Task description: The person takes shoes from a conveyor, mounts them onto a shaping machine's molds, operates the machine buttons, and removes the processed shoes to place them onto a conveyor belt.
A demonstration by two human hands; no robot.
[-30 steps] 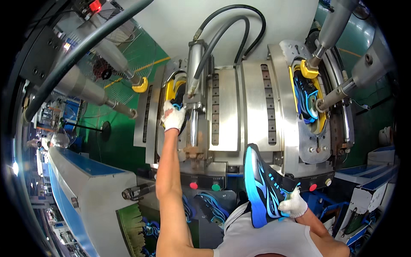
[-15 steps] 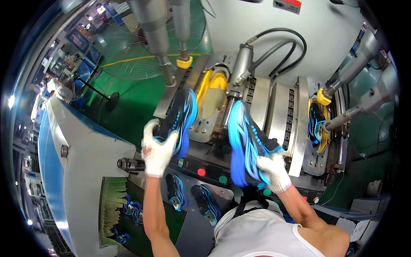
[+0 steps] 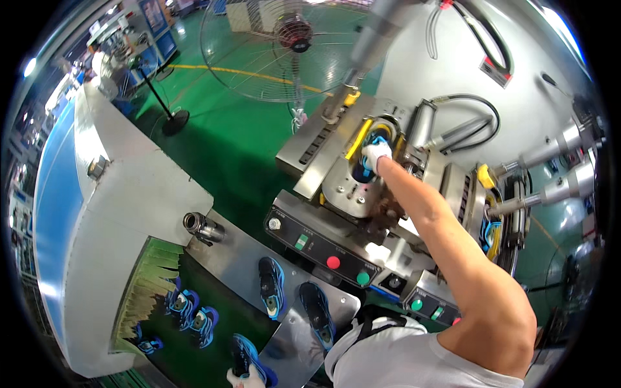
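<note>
Black and blue sport shoes are under both my hands. My right hand (image 3: 376, 154), in a white glove, reaches far forward and grips a shoe (image 3: 364, 173) sitting in the yellow-sided seat (image 3: 358, 140) of the press. The fingers partly cover that shoe. Low in view, my left hand (image 3: 248, 377), gloved too, is closed at the near end of another shoe (image 3: 244, 352) beside the metal shelf. Its fingertips are partly cut off by the picture's edge. On the shelf (image 3: 291, 348) lie two more shoes, a left one (image 3: 272, 286) and a right one (image 3: 317, 312).
Several shoes (image 3: 204, 325) lie on the dark belt by a green strip curtain (image 3: 145, 294). A control panel (image 3: 317, 249) with coloured buttons fronts the press. Thick press cylinders (image 3: 563, 194) reach in at right. A caged fan (image 3: 294, 35) stands beyond on the green floor.
My right hand has moved forward and left, and a shoe now sits in the press seat. My left hand has come down from the press to the shelf with a shoe. The view has turned left.
</note>
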